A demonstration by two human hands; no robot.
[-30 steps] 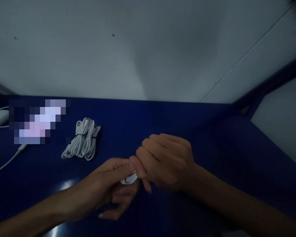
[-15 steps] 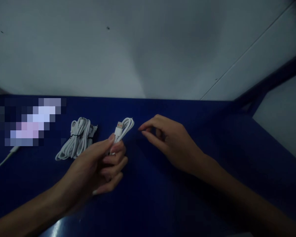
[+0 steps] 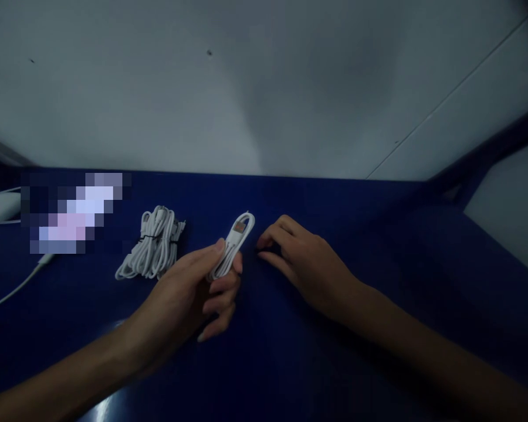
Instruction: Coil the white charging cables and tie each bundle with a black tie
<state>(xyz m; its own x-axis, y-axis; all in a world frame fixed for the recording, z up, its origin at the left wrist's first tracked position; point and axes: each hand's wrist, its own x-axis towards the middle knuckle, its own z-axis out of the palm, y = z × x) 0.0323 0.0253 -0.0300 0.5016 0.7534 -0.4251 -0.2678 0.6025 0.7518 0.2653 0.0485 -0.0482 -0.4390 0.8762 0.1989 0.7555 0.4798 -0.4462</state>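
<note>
My left hand [image 3: 189,293] is closed on a coiled white USB cable [image 3: 234,249], the thumb pressing on the folded strands. Its metal USB plug [image 3: 240,226] points up and away, and a loop rises beyond the fingers. No tie shows around this coil, though the fingers hide its lower end. To the right, apart from the cable, my right hand [image 3: 305,261] is curled in a pinch with thumb and forefinger tips close together. Whether anything small sits between those tips cannot be made out in the dim light. Bundled white cables [image 3: 154,246] with black ties lie left of my left hand.
On the dark blue table [image 3: 264,375] at the left lies a blurred-out bright object [image 3: 83,214] with a white cord [image 3: 15,290] running from it. Next to it is a white rounded device [image 3: 2,208]. A pale wall [image 3: 264,88] stands behind the table.
The coil in my left hand has turned more upright and moved right. My right hand has lowered slightly. The whole view has shifted a little, moving the bundled cables rightward in the picture.
</note>
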